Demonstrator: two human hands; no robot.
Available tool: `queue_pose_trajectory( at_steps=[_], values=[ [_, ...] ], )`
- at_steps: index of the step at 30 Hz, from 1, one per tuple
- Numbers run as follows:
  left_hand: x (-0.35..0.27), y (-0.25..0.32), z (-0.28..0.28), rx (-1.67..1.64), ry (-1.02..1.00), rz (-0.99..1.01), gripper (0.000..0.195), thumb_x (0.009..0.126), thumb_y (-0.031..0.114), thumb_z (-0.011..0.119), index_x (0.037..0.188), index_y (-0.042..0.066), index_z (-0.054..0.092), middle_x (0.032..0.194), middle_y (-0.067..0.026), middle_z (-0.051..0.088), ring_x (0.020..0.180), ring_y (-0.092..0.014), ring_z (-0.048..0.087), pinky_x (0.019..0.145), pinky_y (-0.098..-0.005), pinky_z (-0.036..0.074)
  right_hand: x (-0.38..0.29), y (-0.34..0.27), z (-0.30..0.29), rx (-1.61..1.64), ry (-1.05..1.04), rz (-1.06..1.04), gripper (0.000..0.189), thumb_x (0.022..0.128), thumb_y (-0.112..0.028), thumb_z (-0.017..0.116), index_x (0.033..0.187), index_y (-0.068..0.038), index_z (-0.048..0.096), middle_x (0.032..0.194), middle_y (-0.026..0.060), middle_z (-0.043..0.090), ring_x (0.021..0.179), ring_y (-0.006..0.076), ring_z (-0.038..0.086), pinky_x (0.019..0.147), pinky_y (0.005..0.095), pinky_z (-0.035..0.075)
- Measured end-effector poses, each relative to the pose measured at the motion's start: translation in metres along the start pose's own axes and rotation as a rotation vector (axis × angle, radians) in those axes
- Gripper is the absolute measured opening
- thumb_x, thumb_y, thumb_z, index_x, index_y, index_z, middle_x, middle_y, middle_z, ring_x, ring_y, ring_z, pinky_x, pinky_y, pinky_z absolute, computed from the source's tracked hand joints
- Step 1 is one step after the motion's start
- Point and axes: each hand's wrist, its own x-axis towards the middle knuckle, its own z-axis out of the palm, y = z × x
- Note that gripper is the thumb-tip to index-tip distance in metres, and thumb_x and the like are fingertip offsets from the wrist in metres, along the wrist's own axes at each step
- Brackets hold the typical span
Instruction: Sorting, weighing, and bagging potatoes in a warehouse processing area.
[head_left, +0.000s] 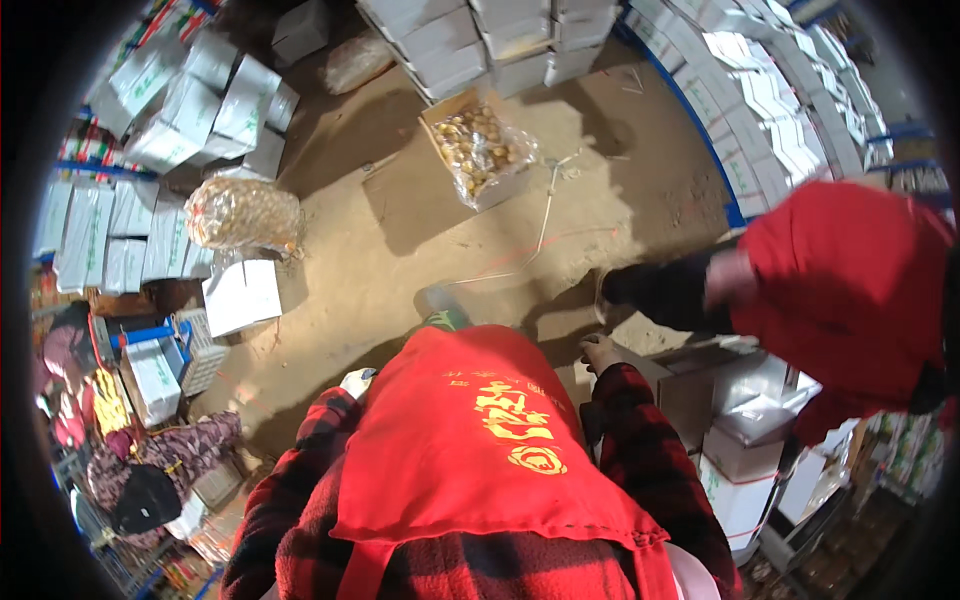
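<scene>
My left hand (358, 381), which looks white as if gloved, hangs beside the red apron (450, 420). The apron's edge hides part of it, and I cannot make out anything held there. My right hand (598, 351) is on the other side, fingers loosely bent, with nothing visible in it. Nearest to it are cardboard boxes (679, 390); whether it touches one is unclear. On the floor ahead stands an open carton (510, 187) lined with clear plastic. Small round brown produce (480, 146) fills it.
A co-worker in a red top (840, 292) is close on my right. Stacked white cartons (442, 45) stand ahead, and more (750, 112) line the right. At left are a clear bag of round produce (244, 214), a white box (241, 296) and a person in patterned clothing (172, 465).
</scene>
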Motion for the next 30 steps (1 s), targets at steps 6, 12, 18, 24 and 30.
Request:
queue_pose_trajectory(
  at_steps=[6,12,18,24,30],
  values=[
    [0.026,-0.020,-0.034,-0.125,0.055,0.014,0.031,0.086,0.024,0.053,0.105,0.003,0.066,0.103,-0.0156,0.067,0.097,-0.029,0.063,0.084,-0.0355,0.048,0.021,-0.080,0.051,0.131,-0.140,-0.137,0.019,0.080,-0.014,0.062,0.093,-0.003,0.070,0.078,0.0066,0.067,0.068,0.0165,0.062,0.060,0.0306,0.049],
    [0.005,-0.046,-0.067,-0.607,0.282,-0.155,0.026,0.084,0.020,0.057,0.103,0.004,0.068,0.096,-0.0080,0.069,0.088,-0.019,0.064,0.081,-0.0318,0.049,0.056,-0.189,0.081,-0.395,-0.481,-0.506,0.021,0.086,-0.019,0.058,0.099,-0.005,0.065,0.074,0.0015,0.060,0.058,0.0127,0.054,0.047,0.0282,0.042],
    [0.014,-0.054,-0.069,-1.105,0.334,-0.423,0.029,0.081,0.019,0.056,0.104,0.007,0.068,0.096,-0.0078,0.070,0.088,-0.020,0.064,0.078,-0.0332,0.050,0.075,-0.356,0.131,-0.484,-0.570,-0.560,0.026,0.084,-0.023,0.056,0.098,-0.003,0.066,0.087,0.0089,0.066,0.071,0.0212,0.063,0.060,0.0320,0.050],
    [0.041,-0.082,-0.003,-1.481,0.548,-0.568,0.021,0.074,0.010,0.061,0.092,0.009,0.073,0.085,-0.0068,0.071,0.083,-0.016,0.066,0.079,-0.0304,0.051,0.077,-0.528,0.245,-0.815,-0.533,-0.453,0.030,0.088,-0.021,0.050,0.104,-0.002,0.066,0.097,0.0146,0.068,0.089,0.0219,0.064,0.077,0.0325,0.049],
    [0.062,-0.063,-0.053,-1.515,0.659,-0.652,0.022,0.080,0.025,0.065,0.090,0.006,0.070,0.081,-0.0071,0.070,0.075,-0.013,0.063,0.071,-0.0312,0.050,0.122,-0.663,0.343,-0.738,-0.616,-0.205,0.016,0.084,-0.018,0.055,0.092,-0.006,0.061,0.083,0.0082,0.060,0.073,0.0228,0.061,0.058,0.0361,0.049]
  ],
)
